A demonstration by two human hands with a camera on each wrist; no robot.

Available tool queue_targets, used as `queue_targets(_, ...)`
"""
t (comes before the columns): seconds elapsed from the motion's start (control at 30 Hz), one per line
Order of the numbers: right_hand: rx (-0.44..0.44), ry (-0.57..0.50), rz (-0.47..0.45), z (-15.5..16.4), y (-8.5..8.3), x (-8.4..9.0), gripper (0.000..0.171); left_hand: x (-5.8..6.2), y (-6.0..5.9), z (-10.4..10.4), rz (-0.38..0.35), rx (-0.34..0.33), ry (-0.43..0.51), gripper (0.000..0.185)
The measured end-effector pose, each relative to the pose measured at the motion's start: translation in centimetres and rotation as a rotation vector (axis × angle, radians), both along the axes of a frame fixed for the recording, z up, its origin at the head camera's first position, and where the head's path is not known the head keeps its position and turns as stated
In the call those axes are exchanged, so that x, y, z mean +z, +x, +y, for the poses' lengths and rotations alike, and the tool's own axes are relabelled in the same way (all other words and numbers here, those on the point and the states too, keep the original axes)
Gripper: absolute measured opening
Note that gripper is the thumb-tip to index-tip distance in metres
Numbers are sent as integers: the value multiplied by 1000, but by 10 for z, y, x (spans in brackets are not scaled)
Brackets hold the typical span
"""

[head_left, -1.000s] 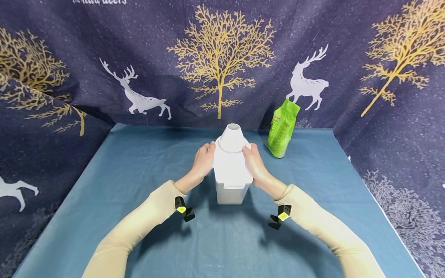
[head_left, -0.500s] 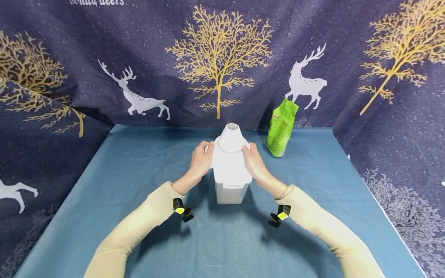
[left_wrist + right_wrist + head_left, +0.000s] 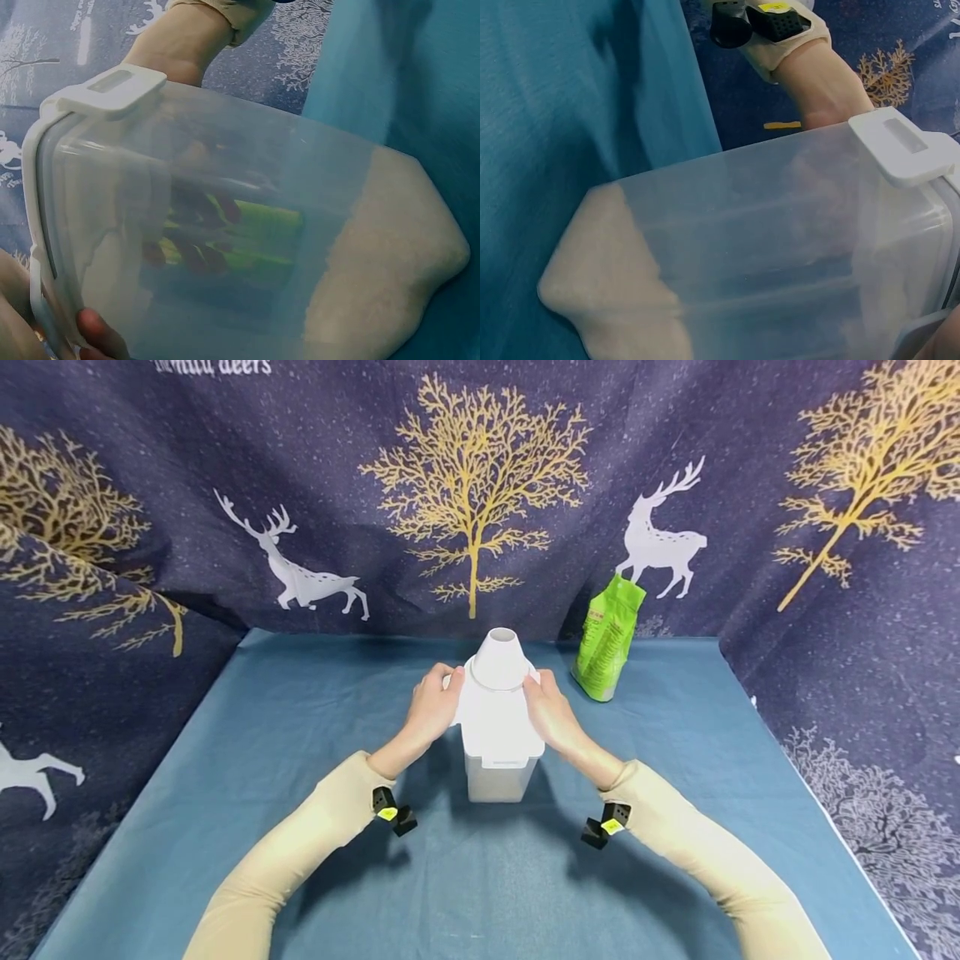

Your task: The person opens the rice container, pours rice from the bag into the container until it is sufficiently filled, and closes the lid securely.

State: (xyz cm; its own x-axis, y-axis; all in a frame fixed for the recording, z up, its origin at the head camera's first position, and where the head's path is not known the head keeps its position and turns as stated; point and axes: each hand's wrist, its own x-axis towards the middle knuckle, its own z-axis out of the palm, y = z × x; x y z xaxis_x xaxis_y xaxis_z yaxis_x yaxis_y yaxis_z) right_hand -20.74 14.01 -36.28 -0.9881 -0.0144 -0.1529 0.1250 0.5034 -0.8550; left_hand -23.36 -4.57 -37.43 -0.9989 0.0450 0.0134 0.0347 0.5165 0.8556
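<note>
A tall translucent storage container (image 3: 498, 783) with a white lid (image 3: 498, 727) stands upright on the table. A white cone (image 3: 500, 662), open at its top, rises from the lid's far part. My left hand (image 3: 433, 702) grips the lid's left edge, thumb on top, with a bit of white flap beside it. Its fingers (image 3: 101, 334) show below the rim in the left wrist view. Opposite, my right hand (image 3: 553, 712) holds the right edge, thumb beside the cone. Pale, fine-looking contents (image 3: 382, 270) fill the container's bottom. White clip latches (image 3: 904, 146) sit along the lid.
Behind and right of the container, a bright green bag (image 3: 609, 639) leans near the back cloth. A blue cloth (image 3: 315, 693) covers the table. Dark blue hangings (image 3: 315, 460) with deer and trees surround it at the back and sides.
My left hand has shifted slightly left at the lid's edge, and more of the white flap shows there. The container and my right hand stay nearly in place.
</note>
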Motion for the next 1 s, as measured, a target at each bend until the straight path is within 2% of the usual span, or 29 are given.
queue_targets(0.2,20,116,25,3,-2,0,49,0,0,1,-2,-13,-14,41)
queue_targets(0.4,45,229,49,6,-5,1,51,1,-3,2,50,-23,-20,36)
queue_targets(0.57,54,255,71,7,-6,1,52,1,-4,8,76,-77,1,40)
queue_targets(0.7,60,260,92,8,-6,1,51,3,-4,14,74,-103,-22,46)
queue_targets(1.0,35,265,110,9,-6,0,48,6,-2,20,79,-82,-17,45)
